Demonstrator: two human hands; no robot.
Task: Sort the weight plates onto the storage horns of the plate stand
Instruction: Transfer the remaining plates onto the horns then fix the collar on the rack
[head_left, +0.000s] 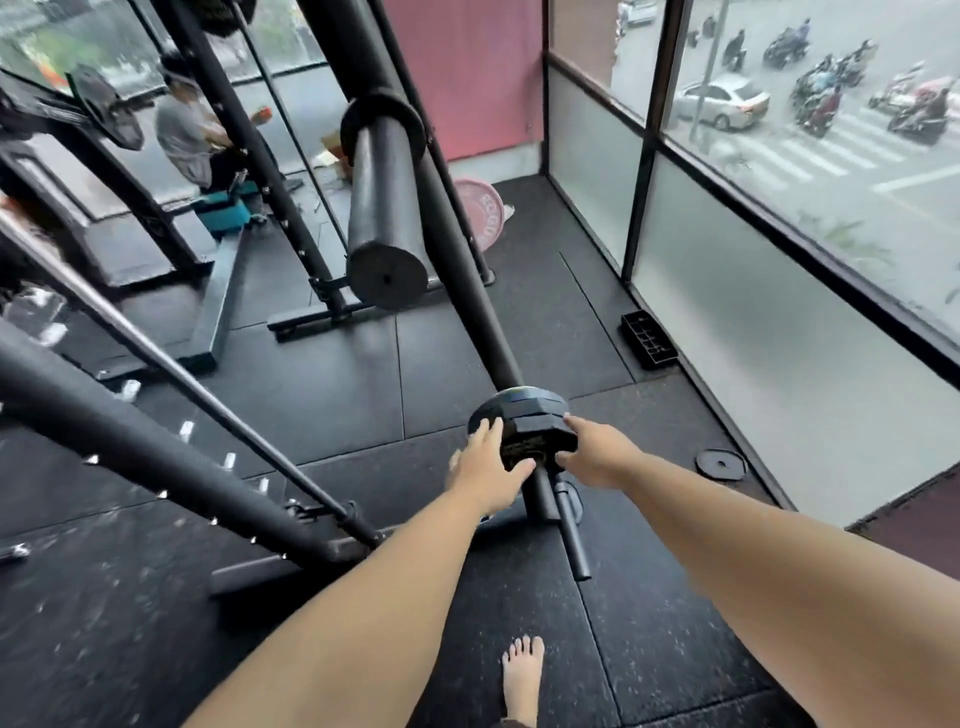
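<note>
Black weight plates (524, 422) sit stacked on a short horn low on the plate stand's slanted post (467, 291), just below the centre of the frame. Nearest the camera, a bare foot (522, 675) stands on the speckled rubber floor (649, 623) at the bottom edge. Above it, both bare forearms reach up to the stack. The left hand (488, 470) clasps the front plate with its fingers over the left rim and its thumb across the face. The right hand (597, 457) grips the right rim, with its index finger on top and its thumb on the face. Just below the hands, a thin bare horn (571, 540) points toward the viewer. A small black plate (721, 463) lies flat on the floor at the right, near the frosted glass wall (779, 364). Farther up, a thick horn (384, 208) juts from the post. Behind it, a pink bumper plate (480, 213) stands on edge. A seated person (187, 130) is at the upper left.
</note>
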